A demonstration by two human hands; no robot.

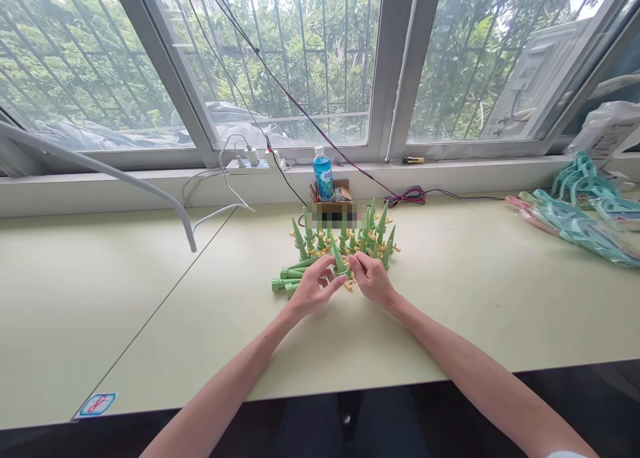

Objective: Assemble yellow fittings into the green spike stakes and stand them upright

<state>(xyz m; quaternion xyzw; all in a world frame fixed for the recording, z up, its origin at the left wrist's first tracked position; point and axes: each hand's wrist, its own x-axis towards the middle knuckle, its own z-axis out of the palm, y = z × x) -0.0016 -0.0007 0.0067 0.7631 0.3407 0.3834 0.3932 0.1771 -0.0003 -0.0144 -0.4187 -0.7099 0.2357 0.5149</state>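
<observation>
My left hand (317,285) is closed around the base of a green plastic plant watering spike (339,257), whose pointed tip faces up. Close on its right, my right hand (369,277) has its fingers pinched together beside the spike; what they hold is hidden. Small yellow valve pieces (349,286) lie scattered on the table under and between the hands. Behind them stand several green spikes (299,235), tips up, with yellow valves at their sides. To the left of my left hand, several green spikes (283,285) lie on their sides.
A blue drink bottle (323,175) stands in a small cardboard box (344,191) at the table's back. Coiled cable (413,196) lies right of it. Bagged plastic hangers (575,211) occupy the far right. A white curved bar (125,175) juts in from the left.
</observation>
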